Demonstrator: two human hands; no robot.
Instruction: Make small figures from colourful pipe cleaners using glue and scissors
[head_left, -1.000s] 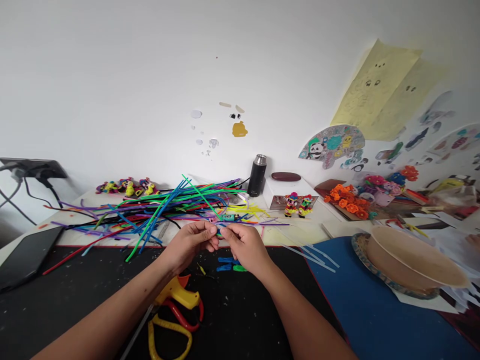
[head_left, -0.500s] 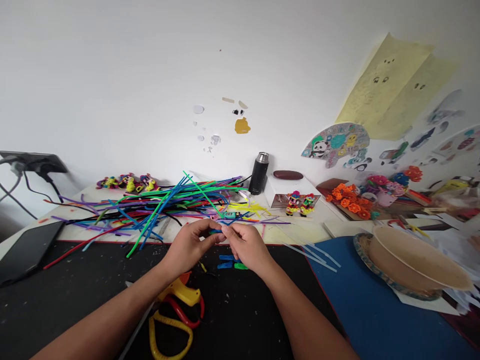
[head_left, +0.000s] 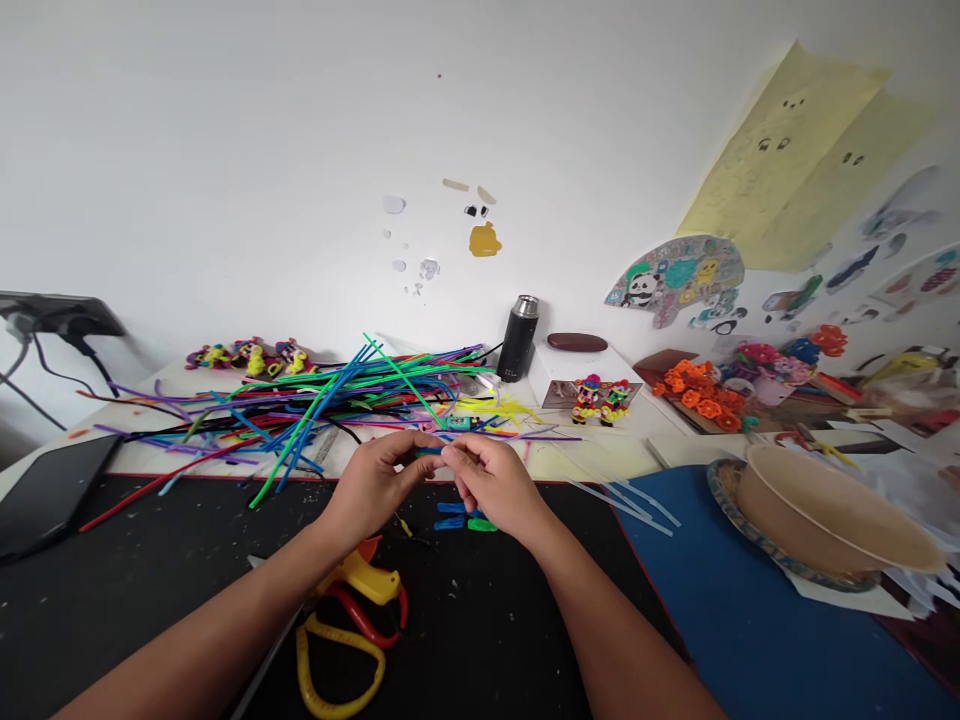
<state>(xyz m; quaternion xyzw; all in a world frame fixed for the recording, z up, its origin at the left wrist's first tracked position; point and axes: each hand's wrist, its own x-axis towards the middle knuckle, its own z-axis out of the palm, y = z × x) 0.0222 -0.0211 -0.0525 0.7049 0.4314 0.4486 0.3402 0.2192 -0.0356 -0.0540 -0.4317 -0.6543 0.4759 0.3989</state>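
My left hand (head_left: 379, 485) and my right hand (head_left: 491, 482) meet fingertip to fingertip above the black mat. Pinched between them is a short blue and green pipe cleaner piece (head_left: 429, 452), mostly covered by the fingers. Both hands are closed on it. Just below my right hand lie several short folded pipe cleaner pieces, among them a blue piece (head_left: 450, 522) and a green piece (head_left: 481, 524). Under my left forearm rest scissors with yellow handles (head_left: 341, 640), a red-handled tool (head_left: 367, 615) and a yellow hot glue gun (head_left: 367, 578).
Behind the hands spreads a pile of long pipe cleaners (head_left: 322, 405). A black thermos (head_left: 519, 340) and a white box (head_left: 570, 375) with two small figures (head_left: 602, 400) stand by the wall. A phone (head_left: 52, 497) lies left; a bowl (head_left: 832, 515) sits right near clear sticks (head_left: 630, 505).
The view has shifted slightly. Both hands keep their pinch, with the fingertips moved a little and slightly more of the blue and green piece showing.
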